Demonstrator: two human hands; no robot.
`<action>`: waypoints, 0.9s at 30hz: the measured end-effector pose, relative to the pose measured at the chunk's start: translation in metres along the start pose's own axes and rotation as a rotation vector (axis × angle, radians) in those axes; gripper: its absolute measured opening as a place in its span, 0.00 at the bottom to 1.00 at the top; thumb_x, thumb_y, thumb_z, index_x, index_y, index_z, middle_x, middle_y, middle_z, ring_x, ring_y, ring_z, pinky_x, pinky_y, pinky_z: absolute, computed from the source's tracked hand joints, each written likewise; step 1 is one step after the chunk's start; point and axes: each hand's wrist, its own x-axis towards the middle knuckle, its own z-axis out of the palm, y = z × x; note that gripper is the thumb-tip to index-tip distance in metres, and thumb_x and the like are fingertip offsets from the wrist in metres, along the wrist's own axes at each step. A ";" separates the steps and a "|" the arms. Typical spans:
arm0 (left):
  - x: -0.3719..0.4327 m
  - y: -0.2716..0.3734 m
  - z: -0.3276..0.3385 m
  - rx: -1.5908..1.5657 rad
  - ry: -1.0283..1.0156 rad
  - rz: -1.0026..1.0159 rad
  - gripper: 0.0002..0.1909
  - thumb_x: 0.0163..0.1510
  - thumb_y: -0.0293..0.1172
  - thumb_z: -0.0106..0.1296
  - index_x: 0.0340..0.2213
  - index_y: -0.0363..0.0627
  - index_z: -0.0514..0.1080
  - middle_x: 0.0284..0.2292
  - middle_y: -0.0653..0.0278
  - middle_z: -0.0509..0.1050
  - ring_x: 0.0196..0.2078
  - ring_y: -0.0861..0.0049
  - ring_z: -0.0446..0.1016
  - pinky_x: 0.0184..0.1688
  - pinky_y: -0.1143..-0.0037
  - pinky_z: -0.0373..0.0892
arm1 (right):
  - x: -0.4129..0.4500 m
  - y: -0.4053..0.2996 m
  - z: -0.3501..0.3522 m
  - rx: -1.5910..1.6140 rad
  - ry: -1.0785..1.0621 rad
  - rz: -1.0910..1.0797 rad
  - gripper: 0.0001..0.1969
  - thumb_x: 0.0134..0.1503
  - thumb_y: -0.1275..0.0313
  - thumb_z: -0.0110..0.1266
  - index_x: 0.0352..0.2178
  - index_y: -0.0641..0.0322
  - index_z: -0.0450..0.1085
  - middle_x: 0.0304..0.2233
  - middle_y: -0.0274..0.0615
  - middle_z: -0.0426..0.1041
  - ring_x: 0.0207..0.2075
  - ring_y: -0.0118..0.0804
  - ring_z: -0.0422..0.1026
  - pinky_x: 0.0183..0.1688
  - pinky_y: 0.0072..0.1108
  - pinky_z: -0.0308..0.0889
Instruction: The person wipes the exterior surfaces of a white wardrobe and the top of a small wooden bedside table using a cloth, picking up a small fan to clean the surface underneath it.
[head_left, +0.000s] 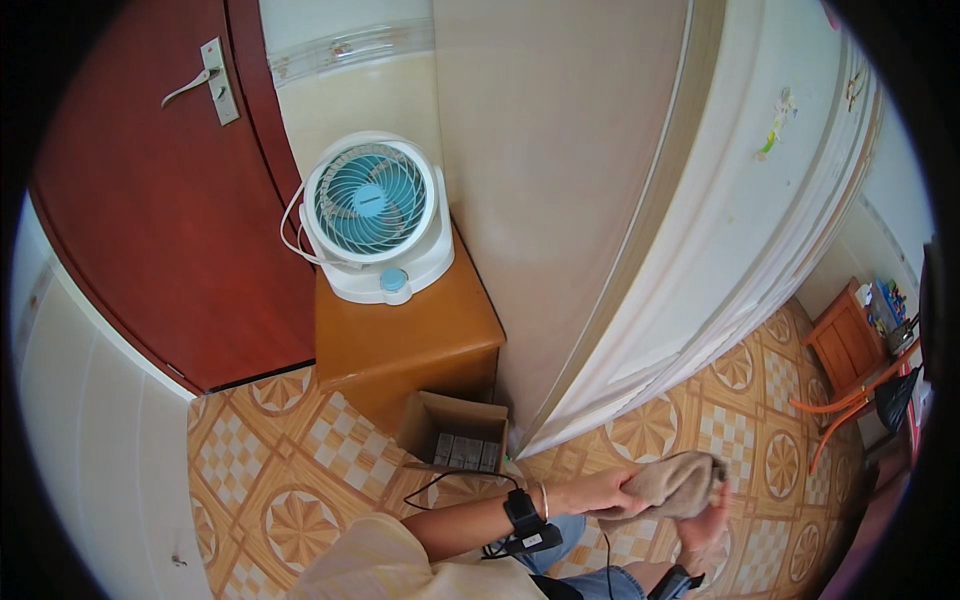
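Note:
A crumpled brown cloth (664, 487) is bunched up in front of me, low and right of the middle of the head view. My left hand (604, 493) grips its left side, with the thumb on top. At its right lower edge is my right hand (705, 525), somewhat blurred, its fingers raised along the cloth; whether they close on it I cannot tell. Both wrists wear black strapped devices, and a bangle circles the left one.
A white and blue fan (370, 201) stands on a brown wooden cabinet (409, 330) beside a red door (172, 195). An open cardboard box (491, 420) holding several small packs sits at the cabinet's foot. A wooden cabinet (847, 337) and orange-brown curved furniture parts are at the far right.

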 end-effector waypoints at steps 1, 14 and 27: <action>0.009 -0.008 -0.002 -0.054 0.076 0.093 0.30 0.53 0.40 0.56 0.50 0.35 0.61 0.41 0.66 0.68 0.42 0.84 0.65 0.44 0.79 0.64 | 0.007 0.007 -0.017 -0.015 0.050 0.113 0.33 0.59 0.49 0.39 0.55 0.66 0.57 0.56 0.52 0.60 0.58 0.50 0.58 0.59 0.44 0.51; -0.028 0.011 -0.023 0.336 0.499 0.209 0.29 0.50 0.26 0.53 0.52 0.38 0.57 0.47 0.60 0.65 0.46 0.78 0.65 0.47 0.77 0.65 | 0.012 0.003 -0.085 -0.466 0.356 -0.079 0.23 0.53 0.76 0.50 0.52 0.56 0.61 0.39 0.36 0.70 0.39 0.33 0.70 0.45 0.25 0.65; -0.074 0.072 -0.011 0.787 0.638 0.373 0.15 0.45 0.20 0.55 0.39 0.39 0.73 0.37 0.58 0.75 0.41 0.76 0.72 0.44 0.77 0.68 | -0.014 0.026 -0.011 -1.735 -0.067 -0.410 0.11 0.49 0.69 0.60 0.32 0.65 0.73 0.28 0.36 0.73 0.29 0.29 0.68 0.33 0.18 0.62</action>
